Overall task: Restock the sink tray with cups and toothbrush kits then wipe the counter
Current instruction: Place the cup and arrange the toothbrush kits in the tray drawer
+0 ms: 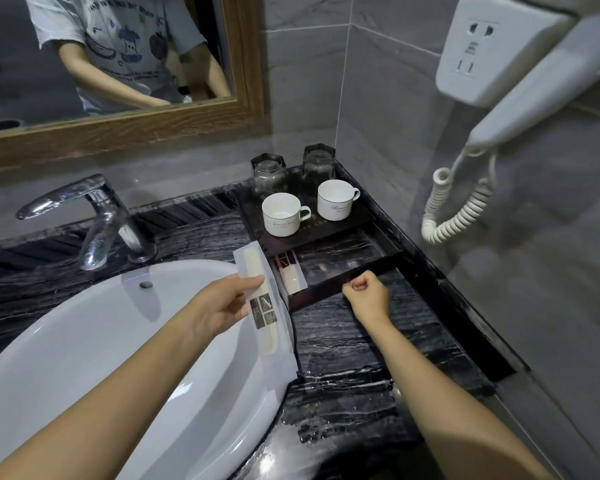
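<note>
My left hand (222,304) holds a long clear packet with a white comb inside (260,299), over the basin's right rim. My right hand (366,294) is curled into a fist with nothing in it, resting at the front wall of the dark tray (326,289). One wrapped packet (290,271) lies in the tray's left end. On the tray's raised back part stand two white cups (283,214) (336,199) and, behind them, two upturned glass tumblers (269,173) (318,164).
The white basin (101,341) fills the lower left, with a chrome tap (94,216) behind it. Black marble counter (354,358) runs along the grey tiled wall. A wall hair dryer with coiled cord (465,209) hangs at the right. A framed mirror (118,126) is above.
</note>
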Available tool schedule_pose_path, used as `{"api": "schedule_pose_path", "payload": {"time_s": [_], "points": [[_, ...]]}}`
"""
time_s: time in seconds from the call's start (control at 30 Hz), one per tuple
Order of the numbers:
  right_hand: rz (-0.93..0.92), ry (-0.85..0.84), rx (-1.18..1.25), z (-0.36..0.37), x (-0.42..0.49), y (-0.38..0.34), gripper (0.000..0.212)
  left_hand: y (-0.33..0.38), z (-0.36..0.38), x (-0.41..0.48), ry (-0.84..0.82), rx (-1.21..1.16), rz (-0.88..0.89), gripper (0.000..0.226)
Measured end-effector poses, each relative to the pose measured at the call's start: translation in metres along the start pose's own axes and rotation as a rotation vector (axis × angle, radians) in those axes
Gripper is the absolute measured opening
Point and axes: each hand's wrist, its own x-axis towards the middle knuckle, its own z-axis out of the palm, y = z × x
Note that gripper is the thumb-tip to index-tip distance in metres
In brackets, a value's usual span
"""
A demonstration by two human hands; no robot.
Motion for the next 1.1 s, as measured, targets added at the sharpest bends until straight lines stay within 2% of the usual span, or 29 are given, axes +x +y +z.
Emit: {"api": "schedule_pose_path", "payload": {"time_s": [0.53, 0.6, 0.67, 0.77, 0.87, 0.97, 1.1], "points": [[0.014, -0.035, -0.089, -0.038, -0.043, 0.023, 0.014, -0.018, 0.021, -0.026, 0.011, -0.067, 0.037, 0.008], [0.02, -0.034, -0.107, -0.042, -0.047, 0.019, 0.018, -0.016, 0.017, -0.028, 0.022, -0.075, 0.043, 0.008], [-0.042, 0.042, -0.136, -0.046, -0.052, 0.01, 0.019, -0.013, 0.011, -0.03, 0.034, -0.085, 0.051, 0.008], [-0.279, 0.155, -0.16, -0.047, -0.057, -0.018, 0.007, -0.007, 0.001, -0.03, 0.061, -0.107, 0.064, 0.008], [-0.344, -0.006, -0.239, -0.03, -0.049, -0.052, 0.011, -0.002, -0.008, -0.028, 0.08, -0.119, 0.064, 0.008], [-0.187, -0.222, -0.366, -0.003, -0.031, -0.075, 0.021, 0.002, -0.014, -0.024, 0.071, -0.108, 0.06, 0.008], [0.006, -0.368, -0.474, 0.026, -0.016, -0.083, 0.026, 0.01, -0.025, -0.015, 0.064, -0.086, 0.058, 0.007]]}}
